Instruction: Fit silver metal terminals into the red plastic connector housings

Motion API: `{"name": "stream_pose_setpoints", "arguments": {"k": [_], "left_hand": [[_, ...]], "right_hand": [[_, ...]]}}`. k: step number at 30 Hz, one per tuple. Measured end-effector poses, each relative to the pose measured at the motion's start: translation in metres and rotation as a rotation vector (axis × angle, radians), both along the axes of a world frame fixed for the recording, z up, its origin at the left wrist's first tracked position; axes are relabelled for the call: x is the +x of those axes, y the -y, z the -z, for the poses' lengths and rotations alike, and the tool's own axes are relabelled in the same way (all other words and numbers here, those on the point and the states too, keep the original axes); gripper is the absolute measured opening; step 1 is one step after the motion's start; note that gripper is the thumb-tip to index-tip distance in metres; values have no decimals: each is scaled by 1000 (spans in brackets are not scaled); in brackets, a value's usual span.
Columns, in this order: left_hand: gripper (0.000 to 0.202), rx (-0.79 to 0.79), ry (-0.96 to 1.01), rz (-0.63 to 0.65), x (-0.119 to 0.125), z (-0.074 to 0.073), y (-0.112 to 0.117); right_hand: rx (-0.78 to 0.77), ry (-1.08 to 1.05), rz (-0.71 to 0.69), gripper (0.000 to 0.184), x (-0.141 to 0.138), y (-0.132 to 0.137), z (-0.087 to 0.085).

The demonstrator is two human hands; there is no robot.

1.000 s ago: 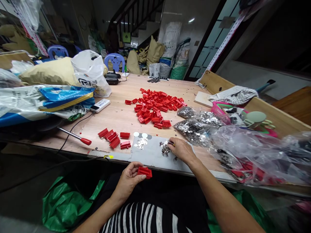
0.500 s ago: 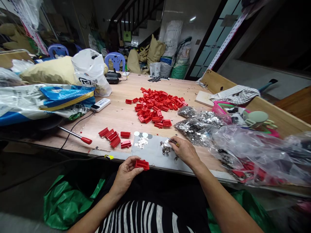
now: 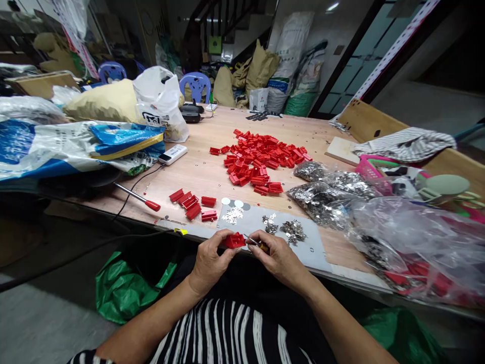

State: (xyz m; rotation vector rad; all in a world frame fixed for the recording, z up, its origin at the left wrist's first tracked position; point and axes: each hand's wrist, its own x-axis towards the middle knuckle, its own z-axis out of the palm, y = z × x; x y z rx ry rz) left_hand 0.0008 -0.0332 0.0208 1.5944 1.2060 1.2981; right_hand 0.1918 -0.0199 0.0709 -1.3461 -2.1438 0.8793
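The small red plastic part (image 3: 235, 240) at the near table edge looks smooth and glossy, and the thin metal tool (image 3: 252, 239) just beside it has a faint shine, like the bright metal pieces (image 3: 293, 231) lying on the matt grey sheet (image 3: 303, 250). The tabletop (image 3: 197, 172) is smooth, pale wood, while the screwdriver (image 3: 136, 197) on the left has a polished steel shaft and glossy red handle. A crinkled, shiny clear plastic bag (image 3: 413, 237) lies on the right, and matt brown paper sacks (image 3: 261, 65) stand far off.

left hand (image 3: 210, 258) holds red plastic part (image 3: 235, 240), right hand (image 3: 275, 258) metal pick (image 3: 252, 240).
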Motion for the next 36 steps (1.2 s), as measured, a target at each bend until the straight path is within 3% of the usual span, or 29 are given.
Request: {"name": "stream_pose_setpoints", "arguments": {"k": [5,15,21,26,31,36], "left_hand": [[29,15,-7,14,2,-8,2],[29,131,-85,35,6,-4,7],[30,120,-37,-16,6,0,9],[31,130,-47,-15,7,0,10],[31,254,-117,-12,8,0,10],[32,374,-130,-26,11,2,12]], "right_hand": [[6,49,-14,13,-1,-1,0],[98,40,-30,19,-3,-1,5],[-32,-151,-53,24,3,-2,6],[-115,-187,136,25,11,-4,14],[-137,-220,111,19,7,-4,24],[-286,-402,81,25,2,-7,30]]}}
